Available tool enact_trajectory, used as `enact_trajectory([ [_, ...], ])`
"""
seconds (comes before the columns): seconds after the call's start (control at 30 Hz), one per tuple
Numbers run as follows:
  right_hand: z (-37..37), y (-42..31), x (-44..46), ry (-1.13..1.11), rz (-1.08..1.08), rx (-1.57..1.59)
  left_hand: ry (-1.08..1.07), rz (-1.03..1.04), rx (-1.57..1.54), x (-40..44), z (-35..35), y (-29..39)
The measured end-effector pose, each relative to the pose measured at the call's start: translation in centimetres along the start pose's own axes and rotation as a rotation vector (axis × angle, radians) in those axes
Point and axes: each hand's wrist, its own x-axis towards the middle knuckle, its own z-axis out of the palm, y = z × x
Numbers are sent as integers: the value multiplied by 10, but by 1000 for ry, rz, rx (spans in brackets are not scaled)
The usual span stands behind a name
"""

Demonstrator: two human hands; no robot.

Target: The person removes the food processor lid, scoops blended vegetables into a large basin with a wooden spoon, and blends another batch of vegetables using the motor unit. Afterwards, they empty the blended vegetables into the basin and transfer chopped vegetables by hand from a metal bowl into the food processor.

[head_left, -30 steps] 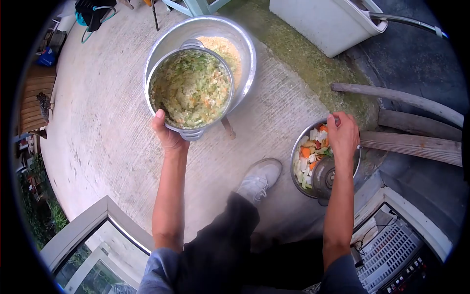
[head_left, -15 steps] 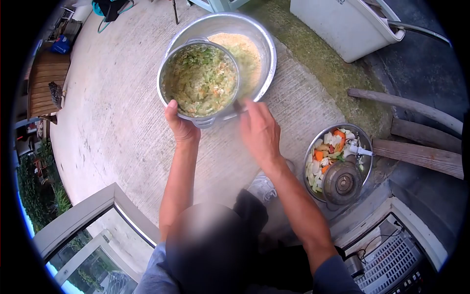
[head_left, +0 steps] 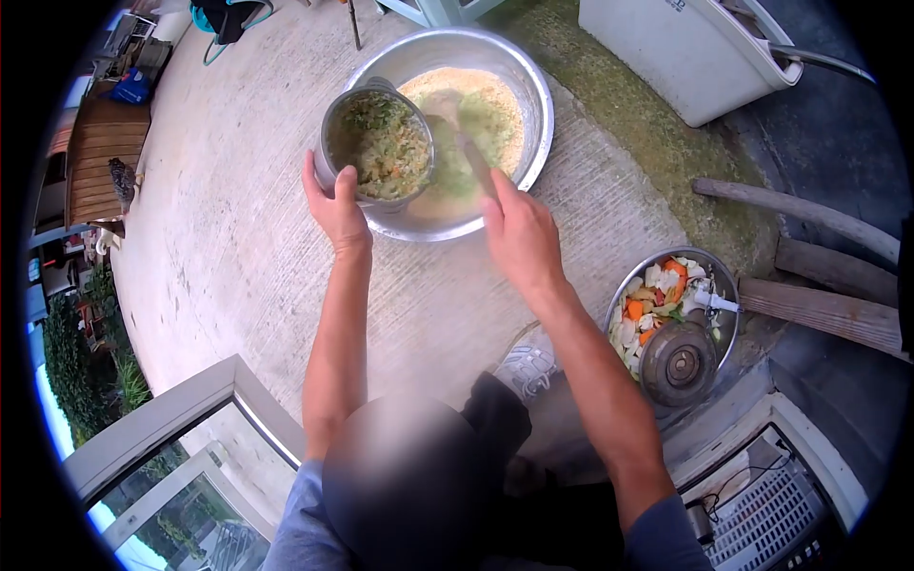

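My left hand [head_left: 339,215] grips the side of a metal pot [head_left: 379,150] filled with finely chopped green and orange vegetables. The pot tilts to the right over the rim of a wide metal basin [head_left: 539,109]. Inside the basin lies yellowish meal [head_left: 497,97] with a wet greenish patch in its middle. My right hand [head_left: 526,238] is closed around the handle of a spoon [head_left: 479,164]. Its broad end, blurred, is over the basin beside the pot's mouth.
At the right stands a metal bowl [head_left: 731,276] of vegetable pieces, with a round lid [head_left: 682,364] and a white blade part [head_left: 714,301]. Wooden poles [head_left: 819,309] lie beyond it. A white bin [head_left: 657,57] is at upper right, a glazed door [head_left: 224,381] at lower left.
The pot has tipped to the right towards the basin, my left hand turning with it. My right hand has moved slightly right, and the spoon now reaches over the basin.
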Motion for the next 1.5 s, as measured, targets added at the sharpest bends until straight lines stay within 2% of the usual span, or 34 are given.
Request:
enact_trajectory([
  [0.03, -6, 1, -1, 107, -69, 43, 15, 9, 70, 6, 1, -1],
  [0.17, -23, 1, -15, 146, -193, 261, 13, -38, 150, 24, -3, -1],
  [0.27, -21, 5, -8, 8, -267, 221, -73, -103, 117, 33, -4, -10],
  [0.33, -18, 17, 5, -18, -373, 79, -167, -205, 102, 33, -3, 5],
  [0.37, -17, 23, 11, -35, -426, 11, -172, -355, 103, 39, -10, 2],
  [0.47, -29, 35, 20, -156, -324, -243, -228, -341, 66, 42, -14, -1],
  [0.5, -28, 38, 19, -97, -330, -220, -233, -272, 73, 41, -13, -1],
  [0.6, -16, 34, 7, -133, -178, -211, -247, -61, 75, 35, -1, -2],
  [0.7, 7, 28, -4, -77, -75, 286, -193, 105, 274, 25, 14, 13],
  [0.77, 11, 20, -10, -165, 72, 458, -198, 263, 416, 27, 17, 9],
  [0.87, 9, 23, -12, -167, 137, 638, -290, 459, 704, 28, 33, 41],
  [0.9, 8, 24, -10, -147, 135, 693, -328, 564, 713, 31, 39, 46],
  [0.93, 8, 24, -9, -130, 136, 753, -352, 591, 790, 33, 43, 52],
  [1.03, -10, 24, -9, -227, 315, 894, -425, 694, 884, 33, 59, 62],
  [1.1, -11, 30, -8, -208, 275, 847, -441, 774, 933, 33, 68, 64],
  [1.2, -10, 41, -2, -156, 198, 758, -484, 782, 1005, 30, 74, 63],
  [1.33, -8, 46, -9, -179, 208, 705, -485, 781, 1001, 27, 71, 60],
  [1.5, -5, 26, -29, -377, 661, 1365, -494, 857, 992, 22, 65, 67],
])
